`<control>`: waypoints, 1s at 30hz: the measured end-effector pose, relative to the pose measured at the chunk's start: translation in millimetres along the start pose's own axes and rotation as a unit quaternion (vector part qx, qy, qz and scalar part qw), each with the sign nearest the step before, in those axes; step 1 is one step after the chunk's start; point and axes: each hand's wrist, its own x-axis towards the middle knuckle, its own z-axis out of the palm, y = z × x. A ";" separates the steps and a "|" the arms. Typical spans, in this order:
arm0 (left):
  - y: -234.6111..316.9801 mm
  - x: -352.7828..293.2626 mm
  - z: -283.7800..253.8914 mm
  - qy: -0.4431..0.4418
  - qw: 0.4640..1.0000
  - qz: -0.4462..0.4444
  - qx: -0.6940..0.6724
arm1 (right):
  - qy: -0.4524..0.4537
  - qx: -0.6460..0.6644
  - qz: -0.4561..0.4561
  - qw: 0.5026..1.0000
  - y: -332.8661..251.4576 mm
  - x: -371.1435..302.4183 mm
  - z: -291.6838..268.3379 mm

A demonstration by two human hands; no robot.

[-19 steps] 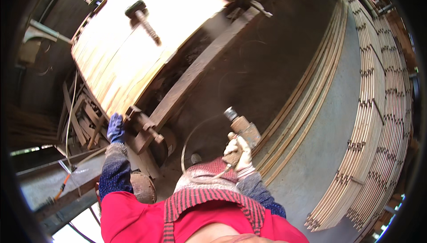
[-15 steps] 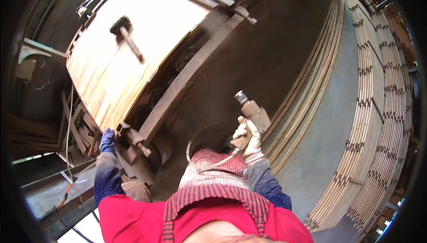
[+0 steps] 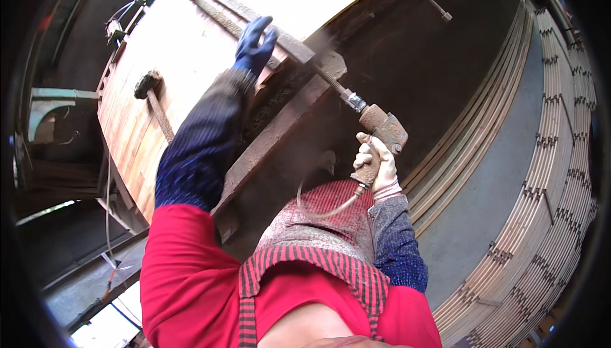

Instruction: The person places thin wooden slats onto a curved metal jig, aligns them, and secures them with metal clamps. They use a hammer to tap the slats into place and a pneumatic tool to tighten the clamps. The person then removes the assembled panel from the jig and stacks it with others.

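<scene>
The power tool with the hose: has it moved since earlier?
Yes, toward the threaded clamp rod: the power tool was apart from it; now its metal tip is at the rod's outer end.

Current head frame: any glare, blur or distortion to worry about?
Head view: glare washes out much of the wooden panel; left sleeve looks smeared near the cuff, while the air tool reads sharper; floor beyond it sits in deep shadow; fisheye bends the stacked slats at right; corners go black.
</scene>
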 end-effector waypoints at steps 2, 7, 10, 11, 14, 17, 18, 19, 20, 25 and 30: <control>-2.1 41.3 53.8 -0.047 0.984 -0.134 0.112 | -0.005 0.042 0.041 0.998 -14.1 1.4 -9.6; 22.5 60.4 97.3 -0.183 0.886 -0.212 0.370 | 0.016 0.084 0.075 0.993 -16.8 15.2 -32.6; -8.5 50.9 104.5 -0.104 0.907 -0.237 0.333 | 0.023 0.101 0.083 0.991 -7.7 17.0 -19.9; -12.7 56.5 104.8 -0.126 0.901 -0.244 0.335 | 0.013 0.122 0.077 0.989 -1.3 16.0 -18.2; -12.6 57.3 111.2 -0.120 0.907 -0.208 0.345 | 0.017 0.080 0.063 0.995 -0.4 16.5 -17.0; -6.5 53.9 109.0 -0.111 0.911 -0.187 0.350 | -0.011 0.013 0.101 0.995 -25.0 24.6 -19.5; -10.5 51.5 110.9 -0.112 0.906 -0.190 0.362 | -0.002 -0.035 0.092 0.995 -31.6 24.4 -17.2; -11.6 51.7 109.3 -0.128 0.908 -0.186 0.353 | 0.012 -0.006 0.106 0.994 -32.5 26.8 -18.1; -9.8 53.7 106.6 -0.141 0.909 -0.184 0.347 | 0.022 0.021 0.122 0.992 -32.0 28.4 -19.7; 10.1 68.5 112.1 -0.221 0.839 -0.293 0.403 | 0.020 0.117 0.117 0.986 -15.2 27.2 5.9; 26.8 63.9 98.5 -0.203 0.879 -0.278 0.330 | 0.014 0.074 0.101 0.992 -14.5 26.5 5.5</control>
